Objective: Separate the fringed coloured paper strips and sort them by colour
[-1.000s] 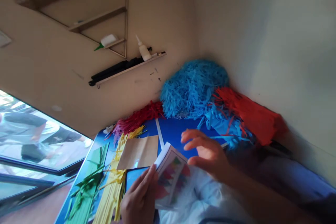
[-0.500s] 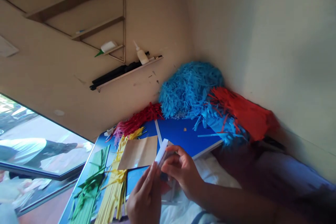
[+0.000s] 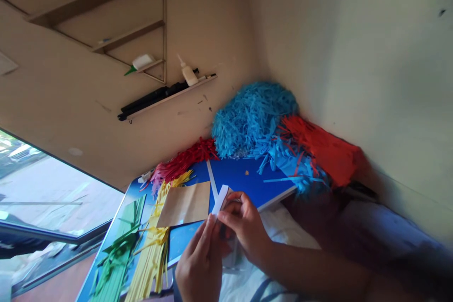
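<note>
Head view, tilted; blue tabletop (image 3: 244, 180) runs toward far wall corner.

Both hands near bottom centre, close together over a small stack of white paper sheets (image 3: 221, 198). Left hand (image 3: 200, 264) lower, fingers extended upward along near-left face of stack, touching it. Right hand (image 3: 244, 226) above and to the right, fingers curled, thumb and fingertips pinching top edge of stack (printed side hidden behind fingers; cannot tell what is on it). Stack held upright and tilted, raised just above near edge of tabletop, white edge showing between the two hands.

Just left of stack: brown paper bag (image 3: 184, 204), lying flat on tabletop. Further left: yellow paper strips (image 3: 152, 255), then green paper strips (image 3: 118, 255), both in long bundles running near to far. Beyond bag: red paper strips (image 3: 180, 160) against far wall.

Far right corner: large heap of blue shredded paper (image 3: 253, 118), with red-orange fringed paper (image 3: 323, 151) just right of it, touching. Single white strip (image 3: 211, 180) flat on tabletop between bag and heap.

On far wall: narrow shelf (image 3: 170, 95) carrying white glue bottle (image 3: 187, 73). White cloth (image 3: 283, 231) under right forearm.
</note>
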### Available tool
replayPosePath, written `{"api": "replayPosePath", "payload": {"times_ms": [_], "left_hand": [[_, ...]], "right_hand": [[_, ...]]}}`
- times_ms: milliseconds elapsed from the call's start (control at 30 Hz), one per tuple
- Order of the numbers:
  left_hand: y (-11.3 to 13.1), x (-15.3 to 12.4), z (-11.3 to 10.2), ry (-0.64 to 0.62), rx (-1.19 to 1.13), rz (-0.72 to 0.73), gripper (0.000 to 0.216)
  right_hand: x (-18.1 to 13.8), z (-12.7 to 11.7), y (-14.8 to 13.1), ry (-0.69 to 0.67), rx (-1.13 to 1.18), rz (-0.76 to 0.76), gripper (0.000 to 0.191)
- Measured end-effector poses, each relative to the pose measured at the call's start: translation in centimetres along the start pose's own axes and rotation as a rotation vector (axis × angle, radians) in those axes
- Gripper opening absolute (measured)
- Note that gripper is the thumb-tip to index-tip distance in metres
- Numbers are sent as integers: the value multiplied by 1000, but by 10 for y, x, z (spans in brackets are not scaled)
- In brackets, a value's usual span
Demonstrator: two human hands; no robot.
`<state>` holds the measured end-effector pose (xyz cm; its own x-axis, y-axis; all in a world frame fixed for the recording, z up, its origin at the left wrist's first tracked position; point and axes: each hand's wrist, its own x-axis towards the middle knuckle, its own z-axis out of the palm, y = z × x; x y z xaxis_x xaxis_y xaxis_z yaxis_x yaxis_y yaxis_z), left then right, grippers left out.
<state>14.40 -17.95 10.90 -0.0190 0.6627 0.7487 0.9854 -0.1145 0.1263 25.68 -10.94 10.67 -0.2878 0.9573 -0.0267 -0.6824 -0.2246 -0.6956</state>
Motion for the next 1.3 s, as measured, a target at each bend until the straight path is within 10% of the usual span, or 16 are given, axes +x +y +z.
{"api": "replayPosePath", "payload": {"times_ms": [900,1300], "left_hand": [[1,-1,1,-87,-16,-17,28],[23,10,-24,-127,-133,-158,28]], "right_hand": [[2,-10,11,12,66,33,50],[17,-50,20,52,-544,-119,52]]}}
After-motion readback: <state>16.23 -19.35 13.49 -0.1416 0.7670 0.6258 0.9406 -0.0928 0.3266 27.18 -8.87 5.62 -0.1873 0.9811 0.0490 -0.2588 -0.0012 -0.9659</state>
